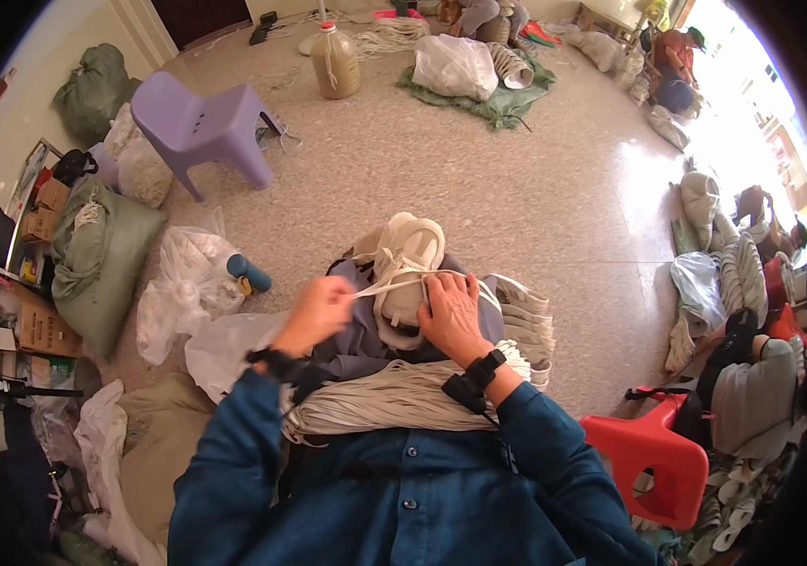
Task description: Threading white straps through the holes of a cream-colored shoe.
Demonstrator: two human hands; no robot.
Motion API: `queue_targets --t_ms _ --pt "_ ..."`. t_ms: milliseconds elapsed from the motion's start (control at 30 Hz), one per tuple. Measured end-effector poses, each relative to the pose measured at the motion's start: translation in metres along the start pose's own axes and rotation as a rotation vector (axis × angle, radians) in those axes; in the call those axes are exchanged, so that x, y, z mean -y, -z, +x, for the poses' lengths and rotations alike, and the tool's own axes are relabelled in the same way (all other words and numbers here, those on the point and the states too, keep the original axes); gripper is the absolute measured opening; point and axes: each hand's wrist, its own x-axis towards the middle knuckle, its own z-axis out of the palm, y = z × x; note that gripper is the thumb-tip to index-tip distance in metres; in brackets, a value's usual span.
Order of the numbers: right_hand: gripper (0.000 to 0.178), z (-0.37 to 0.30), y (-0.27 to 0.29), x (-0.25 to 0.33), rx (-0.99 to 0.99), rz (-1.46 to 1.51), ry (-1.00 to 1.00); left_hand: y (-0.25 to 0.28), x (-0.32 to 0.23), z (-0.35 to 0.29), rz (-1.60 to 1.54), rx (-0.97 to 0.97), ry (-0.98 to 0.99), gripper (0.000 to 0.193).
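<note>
A pale beige shoe [401,307] lies across the dark cloth on my lap, a white shoelace [386,283] running over it. My left hand [316,311], slightly blurred, pinches the lace and draws it out to the left of the shoe. My right hand [453,313] grips the shoe's right side, fingers curled over its top near the lace. Just beyond it sits another light shoe part [413,241]. A thick bundle of cream laces [394,401] rests across my lap, close to my body. Stacked beige shoes [528,325] stand to the right of my right hand.
A purple chair [200,127] and green sacks [111,255] stand at left, with a plastic bag [191,283] and blue bottle [249,274] nearer. A red stool [653,462] is at right, beside a seated person [752,396]. Farther off are a jug [334,66] and other people.
</note>
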Motion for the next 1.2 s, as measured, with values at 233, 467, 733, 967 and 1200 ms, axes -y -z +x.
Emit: queue_targets --t_ms 233,467,733,967,1200 --pt "0.041 0.007 0.004 0.017 -0.068 0.106 0.07 0.214 0.145 -0.12 0.661 -0.575 0.245 0.011" --pt "0.017 0.031 0.003 -0.017 -0.2 -0.08 0.149 0.093 0.01 -0.104 0.653 -0.183 -0.199 0.021" --pt "0.008 0.024 0.004 -0.016 -0.03 0.155 0.108 -0.039 -0.032 -0.012 0.621 -0.23 -0.736 0.017" --pt "0.014 0.03 -0.002 -0.019 -0.047 0.241 0.043 -0.061 -0.022 0.036 0.704 -0.278 -0.832 0.017" --pt "0.013 0.036 -0.003 -0.015 -0.225 0.196 0.13 -0.059 -0.022 0.034 0.692 -0.283 -0.792 0.016"
